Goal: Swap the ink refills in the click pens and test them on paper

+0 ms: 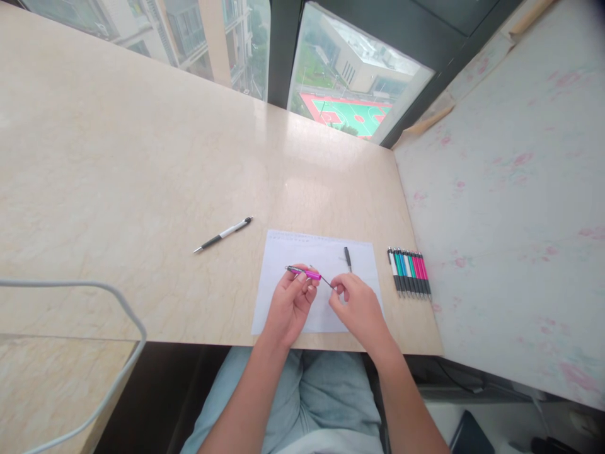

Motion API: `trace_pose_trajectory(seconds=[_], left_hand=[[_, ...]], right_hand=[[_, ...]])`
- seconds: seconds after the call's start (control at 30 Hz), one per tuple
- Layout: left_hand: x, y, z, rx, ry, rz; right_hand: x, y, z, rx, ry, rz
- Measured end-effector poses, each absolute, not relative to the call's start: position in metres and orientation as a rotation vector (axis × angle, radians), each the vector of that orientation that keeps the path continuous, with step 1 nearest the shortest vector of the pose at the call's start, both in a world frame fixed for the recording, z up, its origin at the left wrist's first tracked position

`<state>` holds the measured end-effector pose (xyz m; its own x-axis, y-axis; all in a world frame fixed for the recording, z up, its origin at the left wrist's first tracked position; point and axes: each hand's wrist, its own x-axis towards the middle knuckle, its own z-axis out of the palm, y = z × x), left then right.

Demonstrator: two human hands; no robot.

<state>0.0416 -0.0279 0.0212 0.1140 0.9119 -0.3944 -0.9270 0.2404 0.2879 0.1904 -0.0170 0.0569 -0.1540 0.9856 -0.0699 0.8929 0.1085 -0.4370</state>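
Observation:
My left hand (293,297) is closed round a pink pen barrel (312,275) with a dark clip end, held above a white sheet of paper (274,315). Between the fingertips of my right hand (355,304) is a thin dark pen refill (327,282). One end of the refill meets the open front of the pink barrel; how far it sits inside is hidden. A black pen grip section (347,257) lies on the paper just beyond my right hand. Faint writing runs along the paper's top edge.
A white and black pen (223,235) lies to the left of the paper. On the right, several pens (409,273) in white, blue, green and pink form a row near the wall (510,208). A grey cable (118,296) loops over the counter at left. Windows (350,82) stand behind.

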Motion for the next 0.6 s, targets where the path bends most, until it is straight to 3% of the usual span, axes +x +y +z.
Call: trace_pose_trajectory(seconds=[0.23,0.43,0.6], left_hand=[[0.042,-0.028,0.023,-0.054,0.556,1.344],[0.041,-0.028,0.020,-0.052,0.543,1.342],[0.040,-0.028,0.023,-0.058,0.535,1.353]], right_hand=[[0.204,-0.038,0.083,-1.553,-1.778,0.764],[0.201,-0.045,0.089,-1.470,-1.211,0.749],[0.190,-0.043,0.091,-1.419,-1.110,0.746]])
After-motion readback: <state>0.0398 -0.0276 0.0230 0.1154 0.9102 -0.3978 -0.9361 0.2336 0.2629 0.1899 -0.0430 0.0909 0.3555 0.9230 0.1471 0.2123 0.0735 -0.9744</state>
